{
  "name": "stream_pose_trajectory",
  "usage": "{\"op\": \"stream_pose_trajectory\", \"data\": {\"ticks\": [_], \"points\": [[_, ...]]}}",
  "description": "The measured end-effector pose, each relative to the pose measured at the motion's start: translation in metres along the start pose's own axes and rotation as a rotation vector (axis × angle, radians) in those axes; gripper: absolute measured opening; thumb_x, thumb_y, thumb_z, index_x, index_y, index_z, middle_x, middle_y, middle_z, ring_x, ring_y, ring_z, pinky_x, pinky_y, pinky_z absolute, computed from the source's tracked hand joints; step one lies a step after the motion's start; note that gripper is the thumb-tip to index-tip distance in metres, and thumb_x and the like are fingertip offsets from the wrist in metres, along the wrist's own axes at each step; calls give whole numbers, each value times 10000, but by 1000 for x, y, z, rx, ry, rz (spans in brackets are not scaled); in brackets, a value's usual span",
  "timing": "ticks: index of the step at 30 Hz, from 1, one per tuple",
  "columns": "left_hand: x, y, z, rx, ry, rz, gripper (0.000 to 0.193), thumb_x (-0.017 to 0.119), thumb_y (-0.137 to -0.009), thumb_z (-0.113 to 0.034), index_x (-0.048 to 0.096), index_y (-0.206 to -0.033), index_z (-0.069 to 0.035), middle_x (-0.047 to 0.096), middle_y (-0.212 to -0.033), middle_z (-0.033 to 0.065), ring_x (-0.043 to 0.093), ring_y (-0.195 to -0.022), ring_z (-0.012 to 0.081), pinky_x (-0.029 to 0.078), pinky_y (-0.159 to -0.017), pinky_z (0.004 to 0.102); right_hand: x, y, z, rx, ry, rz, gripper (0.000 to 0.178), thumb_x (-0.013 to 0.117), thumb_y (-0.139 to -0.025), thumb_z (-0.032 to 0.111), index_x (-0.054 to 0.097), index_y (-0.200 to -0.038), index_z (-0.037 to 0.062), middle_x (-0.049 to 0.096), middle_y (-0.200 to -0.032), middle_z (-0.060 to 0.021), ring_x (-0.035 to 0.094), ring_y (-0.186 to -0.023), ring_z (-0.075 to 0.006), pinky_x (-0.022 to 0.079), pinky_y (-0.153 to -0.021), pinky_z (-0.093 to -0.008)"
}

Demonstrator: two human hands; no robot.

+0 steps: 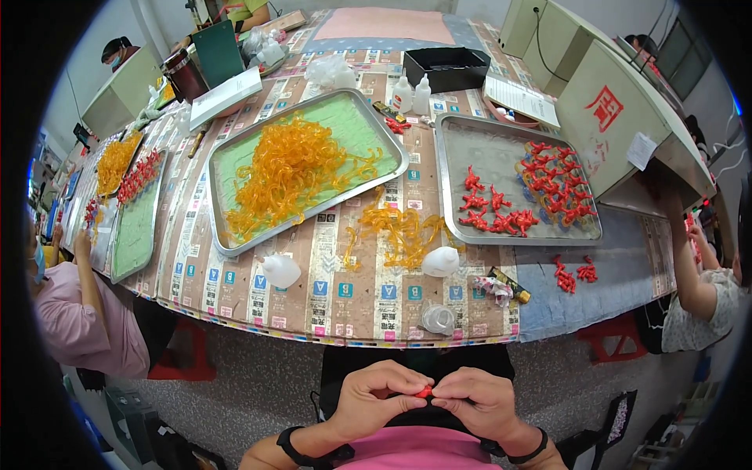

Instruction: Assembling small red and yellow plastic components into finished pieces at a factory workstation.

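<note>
Over my lap, just off the table's front edge, my left hand [382, 396] and my right hand [479, 398] meet. Both pinch a small red plastic piece [424, 392] between thumbs and fingertips; most of it is covered, so its exact shape cannot be made out. Straight ahead on the table lies a loose group of curled translucent amber plastic pieces [399, 235]. Beyond them, a metal tray with a green lining [364, 117] holds a large heap of the same pieces [294, 168]. To the right, a second metal tray [478, 141] carries several small red figures [497, 219].
White squeeze bottles [281, 271] [440, 262] lie near the front, with a clear jar [438, 318] and a small tube [509, 285]. More red figures [564, 276] rest on blue cloth. A black bin [446, 69] stands behind. Co-workers sit left [94, 313] and right [701, 305].
</note>
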State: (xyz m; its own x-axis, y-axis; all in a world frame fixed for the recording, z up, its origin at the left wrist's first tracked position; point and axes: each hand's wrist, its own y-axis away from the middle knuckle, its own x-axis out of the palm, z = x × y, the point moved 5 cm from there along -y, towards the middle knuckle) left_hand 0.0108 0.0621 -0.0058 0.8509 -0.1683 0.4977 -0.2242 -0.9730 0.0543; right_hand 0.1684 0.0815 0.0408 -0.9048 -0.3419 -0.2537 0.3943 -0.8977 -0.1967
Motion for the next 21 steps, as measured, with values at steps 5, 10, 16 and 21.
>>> {"op": "stream_pose_trajectory", "data": {"ticks": [5,10,16,21], "points": [[-1,1,2,6,-3,2,202,702,-729,91,683,-906,-4,637,-953,130,628,-957,221,520,-852,311,2,1,1,-32,29,2,136,740,-714,2,675,-834,3,658,-790,-104,640,-677,-192,514,-582,-262],[-1,1,2,11,8,0,211,706,-715,101,684,-895,-7,638,-951,133,630,-963,231,524,-850,314,2,1,3,-65,29,-4,136,736,-711,-18,671,-830,-4,654,-793,-109,636,-672,-190,513,-567,-257],[0,1,0,-5,8,0,217,710,-708,104,685,-889,-12,640,-949,129,630,-964,232,526,-853,320,1,2,3,-76,23,-1,140,735,-712,-19,668,-834,-7,653,-795,-114,636,-673,-191,515,-565,-259],[1,0,0,-1,5,5,224,710,-705,107,687,-890,-17,640,-946,128,630,-966,231,527,-854,318,0,3,3,-76,16,-5,142,736,-711,-21,668,-836,-8,653,-806,-114,634,-678,-188,514,-568,-257]]}}
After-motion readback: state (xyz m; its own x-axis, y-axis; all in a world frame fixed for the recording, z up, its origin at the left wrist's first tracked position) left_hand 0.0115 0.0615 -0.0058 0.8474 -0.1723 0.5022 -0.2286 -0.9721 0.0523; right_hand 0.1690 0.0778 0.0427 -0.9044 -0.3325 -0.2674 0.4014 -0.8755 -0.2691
